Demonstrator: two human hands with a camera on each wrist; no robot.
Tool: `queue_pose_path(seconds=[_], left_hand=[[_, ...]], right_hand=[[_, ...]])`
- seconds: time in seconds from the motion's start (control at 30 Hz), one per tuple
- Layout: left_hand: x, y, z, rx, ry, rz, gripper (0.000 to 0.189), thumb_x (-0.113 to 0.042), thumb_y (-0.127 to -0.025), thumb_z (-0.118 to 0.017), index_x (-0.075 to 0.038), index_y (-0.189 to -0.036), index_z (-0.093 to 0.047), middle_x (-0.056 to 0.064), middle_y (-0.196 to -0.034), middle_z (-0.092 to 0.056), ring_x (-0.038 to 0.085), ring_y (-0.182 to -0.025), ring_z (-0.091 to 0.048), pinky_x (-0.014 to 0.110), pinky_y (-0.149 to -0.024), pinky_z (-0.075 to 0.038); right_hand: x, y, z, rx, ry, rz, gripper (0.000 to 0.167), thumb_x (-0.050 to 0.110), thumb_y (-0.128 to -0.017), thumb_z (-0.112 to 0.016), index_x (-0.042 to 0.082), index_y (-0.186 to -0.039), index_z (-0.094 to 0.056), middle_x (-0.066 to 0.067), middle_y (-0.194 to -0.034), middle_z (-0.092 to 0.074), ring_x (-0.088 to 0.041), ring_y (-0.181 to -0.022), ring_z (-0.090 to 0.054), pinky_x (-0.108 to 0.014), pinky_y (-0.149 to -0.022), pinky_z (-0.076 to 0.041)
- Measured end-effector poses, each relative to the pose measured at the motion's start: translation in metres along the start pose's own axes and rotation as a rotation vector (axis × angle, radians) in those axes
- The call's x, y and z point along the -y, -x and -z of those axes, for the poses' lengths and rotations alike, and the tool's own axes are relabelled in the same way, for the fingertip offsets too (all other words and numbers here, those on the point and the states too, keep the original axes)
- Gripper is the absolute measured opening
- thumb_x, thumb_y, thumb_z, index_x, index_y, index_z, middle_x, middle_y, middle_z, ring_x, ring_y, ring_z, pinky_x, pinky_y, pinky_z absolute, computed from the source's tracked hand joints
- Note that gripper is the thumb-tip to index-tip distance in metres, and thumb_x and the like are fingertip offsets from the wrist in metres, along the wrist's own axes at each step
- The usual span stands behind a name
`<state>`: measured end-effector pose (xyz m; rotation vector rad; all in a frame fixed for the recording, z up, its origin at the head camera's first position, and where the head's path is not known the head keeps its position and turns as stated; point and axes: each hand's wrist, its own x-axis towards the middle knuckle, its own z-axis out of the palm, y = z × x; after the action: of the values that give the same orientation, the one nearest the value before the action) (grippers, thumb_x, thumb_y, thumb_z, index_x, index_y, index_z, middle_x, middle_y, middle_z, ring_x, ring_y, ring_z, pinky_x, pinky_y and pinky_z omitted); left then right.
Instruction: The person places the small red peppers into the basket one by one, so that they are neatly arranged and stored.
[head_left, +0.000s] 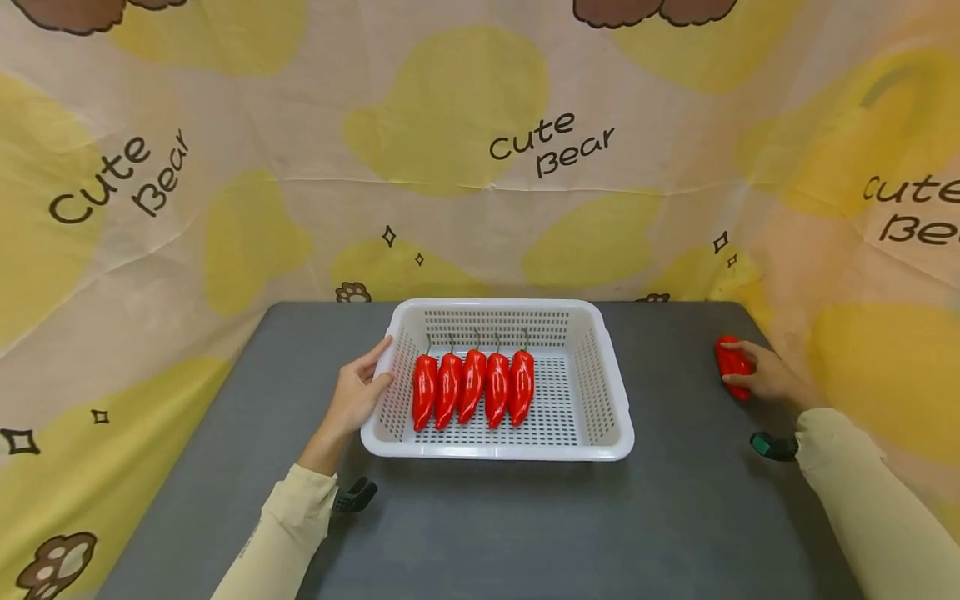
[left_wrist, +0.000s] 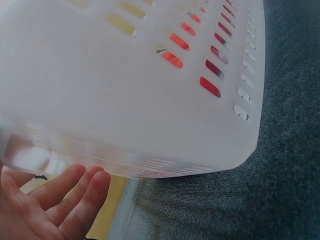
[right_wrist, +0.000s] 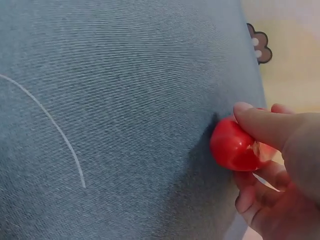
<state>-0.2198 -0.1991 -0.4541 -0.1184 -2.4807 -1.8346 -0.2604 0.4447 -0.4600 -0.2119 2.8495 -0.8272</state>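
A white plastic basket (head_left: 592,450) with slotted walls stands on the grey table. Inside, toward its left half, several glossy red peppers (head_left: 472,385) lie in a row, green stems pointing to the far side. My left hand (head_left: 358,396) grips the basket's left rim, thumb at the top edge; in the left wrist view its fingers (left_wrist: 82,200) lie against the outer wall. Far off at the table's right side, my right hand (head_left: 767,375) holds another red pepper (head_left: 731,362) between thumb and fingers. That pepper's rounded, shiny end (right_wrist: 232,145) shows in the right wrist view; its stem cannot be seen.
The grey table (head_left: 480,533) stretches in front of the basket and between it and my right hand. A patterned cloth (head_left: 442,108) hangs behind and along both sides. Dark wrist devices (head_left: 356,496) sit below both wrists.
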Motion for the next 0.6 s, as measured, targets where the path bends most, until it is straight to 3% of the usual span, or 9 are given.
queue_pose_path(seconds=[0.27, 0.47, 0.6], left_hand=[[-0.002, 0.0, 0.001, -0.016, 0.022, 0.015, 0.059, 0.003, -0.096, -0.051, -0.009, -0.153, -0.044, 0.024, -0.15, -0.049, 0.039, -0.126, -0.058, 0.037, -0.097, -0.057], [-0.001, 0.0, 0.0, -0.001, 0.006, -0.002, 0.059, 0.002, -0.096, -0.051, -0.008, -0.153, -0.043, 0.026, -0.15, -0.049, 0.042, -0.125, -0.058, 0.048, -0.099, -0.056], [0.001, -0.001, 0.0, -0.005, -0.005, 0.0, 0.059, 0.002, -0.096, -0.051, -0.009, -0.153, -0.043, 0.025, -0.15, -0.049, 0.042, -0.125, -0.058, 0.054, -0.1, -0.053]], right_hand=[[0.007, -0.002, -0.009, -0.001, 0.038, 0.078, 0.062, 0.007, -0.091, -0.071, -0.014, -0.14, -0.04, -0.039, -0.113, -0.057, -0.027, -0.087, -0.056, -0.026, -0.066, -0.047], [0.008, -0.003, -0.008, 0.013, 0.054, 0.066, 0.062, 0.007, -0.092, -0.069, -0.014, -0.141, -0.039, -0.037, -0.112, -0.057, -0.027, -0.086, -0.056, -0.03, -0.067, -0.047], [0.012, -0.004, -0.006, 0.025, 0.009, 0.069, 0.062, 0.007, -0.096, -0.065, -0.014, -0.145, -0.033, -0.043, -0.122, -0.053, -0.039, -0.095, -0.059, -0.03, -0.069, -0.05]])
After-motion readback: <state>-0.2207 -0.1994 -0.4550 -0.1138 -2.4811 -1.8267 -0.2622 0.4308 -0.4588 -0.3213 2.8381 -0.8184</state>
